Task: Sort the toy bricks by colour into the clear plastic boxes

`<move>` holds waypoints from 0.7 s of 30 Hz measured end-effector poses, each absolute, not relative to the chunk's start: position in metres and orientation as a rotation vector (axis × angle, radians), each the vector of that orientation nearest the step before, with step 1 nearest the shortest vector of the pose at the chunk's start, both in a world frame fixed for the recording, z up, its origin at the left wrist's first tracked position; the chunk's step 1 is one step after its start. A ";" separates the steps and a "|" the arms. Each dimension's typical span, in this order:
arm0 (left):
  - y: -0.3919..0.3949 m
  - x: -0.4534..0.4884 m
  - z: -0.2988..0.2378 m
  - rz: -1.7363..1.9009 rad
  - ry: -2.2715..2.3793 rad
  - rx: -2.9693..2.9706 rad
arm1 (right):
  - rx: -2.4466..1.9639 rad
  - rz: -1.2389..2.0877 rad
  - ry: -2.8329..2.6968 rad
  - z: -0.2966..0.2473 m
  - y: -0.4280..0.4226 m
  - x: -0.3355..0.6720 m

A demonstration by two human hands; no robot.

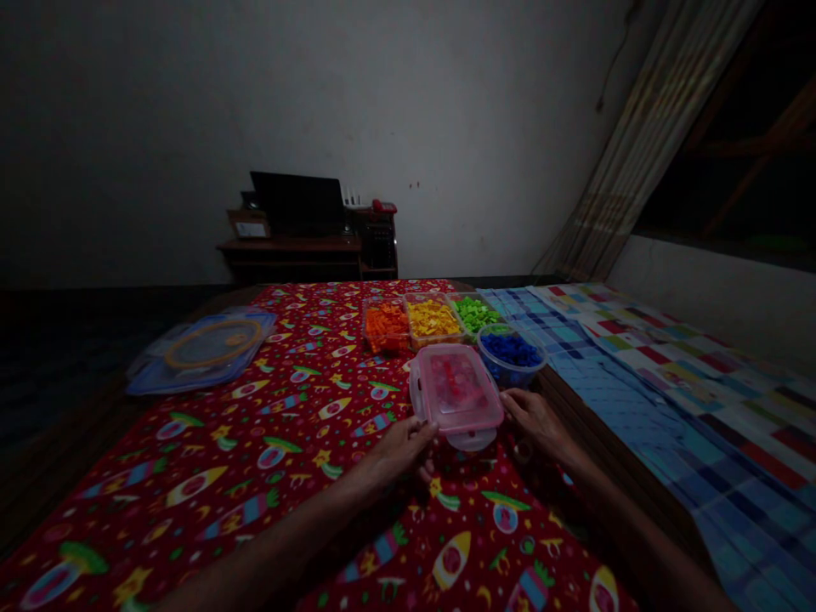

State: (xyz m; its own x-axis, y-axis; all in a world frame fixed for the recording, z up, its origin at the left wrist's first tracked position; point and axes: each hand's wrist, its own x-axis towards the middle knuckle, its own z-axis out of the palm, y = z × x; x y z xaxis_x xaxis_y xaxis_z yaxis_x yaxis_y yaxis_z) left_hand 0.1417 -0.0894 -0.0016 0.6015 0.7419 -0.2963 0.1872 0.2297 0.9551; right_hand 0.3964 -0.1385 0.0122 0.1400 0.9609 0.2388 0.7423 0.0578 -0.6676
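Observation:
A clear plastic food container with a pink-rimmed lid (460, 395) is between my two hands, with reddish contents showing faintly through the lid. The lid's side flaps stick out at the left and front. My left hand (408, 446) grips the near left corner, thumb on top of the rim. On the near right side, the fingertips of my right hand (534, 422) pinch the edge. Just behind stand open tubs of orange pieces (386, 326), yellow pieces (433, 318) and green pieces (477, 314). A round tub of blue pieces (510, 349) sits close to the container's right.
Stacked clear and blue lids (207, 350) lie on the left of the red patterned cloth (280, 484). To the right, beyond the brown table edge, is a checked blue cloth (612, 408). A desk with a monitor (298, 204) stands by the back wall.

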 end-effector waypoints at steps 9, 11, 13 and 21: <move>-0.066 0.138 -0.003 0.660 1.002 1.323 | -1.427 -0.226 -2.039 0.027 -0.137 0.376; -0.060 0.143 -0.006 0.653 1.002 1.314 | -1.389 -0.197 -2.132 0.024 -0.129 0.373; -0.055 0.149 -0.008 0.679 0.966 1.279 | -1.391 -0.134 -2.155 0.018 -0.120 0.373; -0.048 0.150 -0.008 0.733 0.776 1.119 | -1.434 -0.075 -2.188 0.015 -0.105 0.371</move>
State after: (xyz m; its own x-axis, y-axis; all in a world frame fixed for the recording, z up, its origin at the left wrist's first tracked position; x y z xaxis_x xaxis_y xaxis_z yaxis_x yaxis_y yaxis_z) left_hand 0.1505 -0.0478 -0.0076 0.5350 0.8283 -0.1666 -0.1197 0.2695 0.9555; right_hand 0.3706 -0.1053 0.0147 -0.3053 0.8401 0.4483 0.8689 0.4384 -0.2299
